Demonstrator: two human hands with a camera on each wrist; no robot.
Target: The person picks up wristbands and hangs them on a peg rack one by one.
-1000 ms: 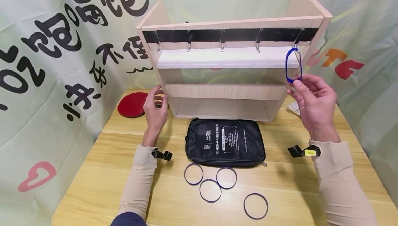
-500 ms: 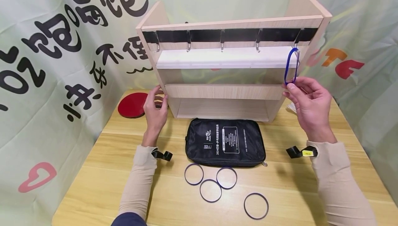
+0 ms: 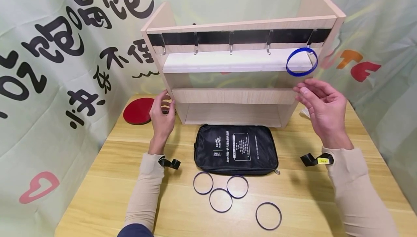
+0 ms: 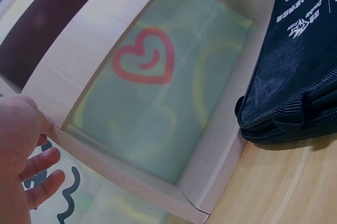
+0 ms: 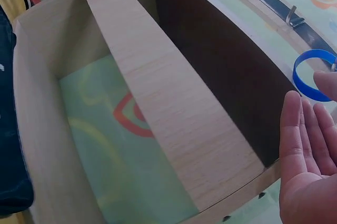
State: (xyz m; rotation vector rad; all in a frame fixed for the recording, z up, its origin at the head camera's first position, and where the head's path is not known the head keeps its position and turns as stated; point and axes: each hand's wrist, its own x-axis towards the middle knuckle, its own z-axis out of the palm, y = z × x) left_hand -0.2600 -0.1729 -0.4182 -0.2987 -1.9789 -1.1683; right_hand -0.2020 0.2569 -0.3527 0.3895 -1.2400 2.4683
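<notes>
A blue ring (image 3: 301, 62) hangs from the rightmost hook of the wooden rack (image 3: 201, 95), its round face turned toward the head camera. Just below it is my right hand (image 3: 329, 112), apart from the ring, fingers relaxed and holding nothing. The right wrist view shows the same ring (image 5: 310, 75) beyond the fingertips. My left hand (image 3: 161, 115) touches the rack's left side panel, its fingers loosely bent; two fingers (image 4: 45, 174) stand free of the panel in the left wrist view. Several dark rings lie on the table, among them one ring (image 3: 268, 216) apart at the right.
Several more metal hooks, such as one hook (image 3: 231, 45), line the rack's black strip. In front of the rack lies a black zip case (image 3: 236, 150). A red round paddle (image 3: 138, 111) is left of the rack on the wooden table (image 3: 107, 179).
My right hand has let go of the blue ring, which now hangs on the hook and has turned from nearly edge-on to facing forward. The left hand stays at the panel.
</notes>
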